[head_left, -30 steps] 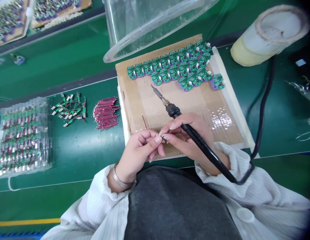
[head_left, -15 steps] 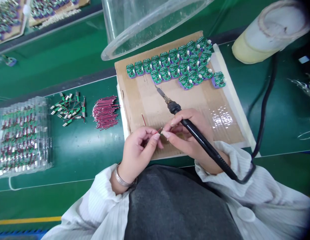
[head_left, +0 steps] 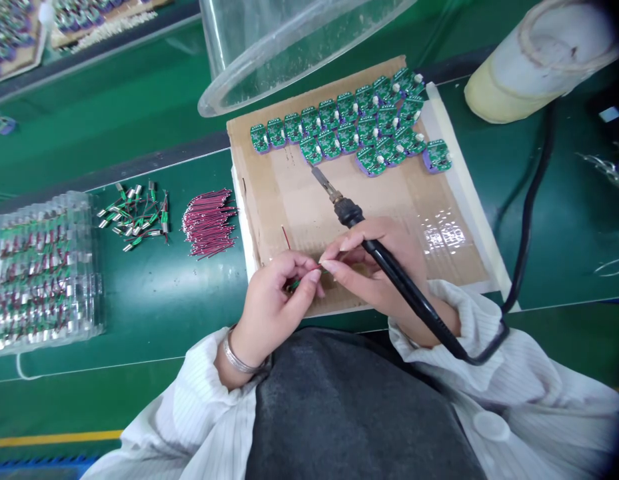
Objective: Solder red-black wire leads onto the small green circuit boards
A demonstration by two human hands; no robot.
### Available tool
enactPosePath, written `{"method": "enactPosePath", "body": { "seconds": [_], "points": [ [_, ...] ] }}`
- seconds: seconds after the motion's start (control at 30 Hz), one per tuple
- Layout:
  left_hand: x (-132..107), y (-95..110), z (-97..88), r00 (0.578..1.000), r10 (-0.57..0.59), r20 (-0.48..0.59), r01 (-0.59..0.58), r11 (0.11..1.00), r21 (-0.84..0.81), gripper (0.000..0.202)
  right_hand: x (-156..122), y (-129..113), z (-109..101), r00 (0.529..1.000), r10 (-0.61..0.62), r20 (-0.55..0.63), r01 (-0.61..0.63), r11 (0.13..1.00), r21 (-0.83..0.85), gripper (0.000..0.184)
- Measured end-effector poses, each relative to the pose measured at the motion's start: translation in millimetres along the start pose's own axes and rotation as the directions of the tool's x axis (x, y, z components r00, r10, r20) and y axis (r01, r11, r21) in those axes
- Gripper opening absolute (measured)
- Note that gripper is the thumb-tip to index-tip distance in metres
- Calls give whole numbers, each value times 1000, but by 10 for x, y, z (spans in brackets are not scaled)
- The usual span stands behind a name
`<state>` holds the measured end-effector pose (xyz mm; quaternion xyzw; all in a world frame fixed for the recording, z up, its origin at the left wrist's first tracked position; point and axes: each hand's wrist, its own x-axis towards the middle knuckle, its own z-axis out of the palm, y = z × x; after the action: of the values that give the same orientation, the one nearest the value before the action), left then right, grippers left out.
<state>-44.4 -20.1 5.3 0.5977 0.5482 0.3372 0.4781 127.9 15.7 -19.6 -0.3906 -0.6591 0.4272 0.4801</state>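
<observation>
My left hand [head_left: 284, 290] is closed in a pinch on a thin red wire [head_left: 286, 237], one end of which sticks up beyond the fingers. A small green part shows beneath that palm, mostly hidden. My right hand [head_left: 376, 267] carries a black soldering iron [head_left: 396, 270] lying across it, tip toward the far left. Its thumb and index fingertip meet close to the left fingertips, at the wire. Both hands are over the near part of a cardboard sheet [head_left: 299, 193]. Rows of green circuit boards [head_left: 348, 137] with white connectors lie on the far part.
Left of the cardboard lie a pile of red and black wires [head_left: 209, 223] and small metal motors with wires [head_left: 134, 217]. Clear plastic trays [head_left: 46, 273] hold more such parts. A clear plastic hood [head_left: 289, 60] hangs above. A whitish cylinder [head_left: 534, 67] and the iron's cable [head_left: 532, 200] are at right.
The fingertips of both hands have shifted slightly around the wire, and more of the green part shows under the left hand. The view has moved a little; the boards have stayed put.
</observation>
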Motion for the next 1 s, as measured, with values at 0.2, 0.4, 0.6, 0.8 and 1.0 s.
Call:
{"method": "enactPosePath", "body": {
  "seconds": [0.2, 0.4, 0.6, 0.8, 1.0],
  "points": [
    [13, 53, -46, 998, 67, -11, -64, 984, 169, 21, -13, 1, -6, 1000, -4, 28, 4, 1000, -31, 24],
    [14, 46, -65, 993, 97, -70, -85, 983, 160, 15, -9, 8, 5, 997, 40, 68, -43, 998, 39, 28],
    [20, 40, -87, 990, 135, -30, -126, 970, 206, 15, -22, 37, 11, 999, 2, 38, -1, 999, -42, 26],
    [13, 39, -86, 989, 149, -17, -140, 959, 245, 18, -33, 34, 22, 997, 65, 34, -66, 997, 33, 27],
    [14, 45, -88, 983, 184, 2, -176, 936, 305, 16, -18, 25, 24, 998, 54, 18, -54, 998, 18, 25]
  ]
}}
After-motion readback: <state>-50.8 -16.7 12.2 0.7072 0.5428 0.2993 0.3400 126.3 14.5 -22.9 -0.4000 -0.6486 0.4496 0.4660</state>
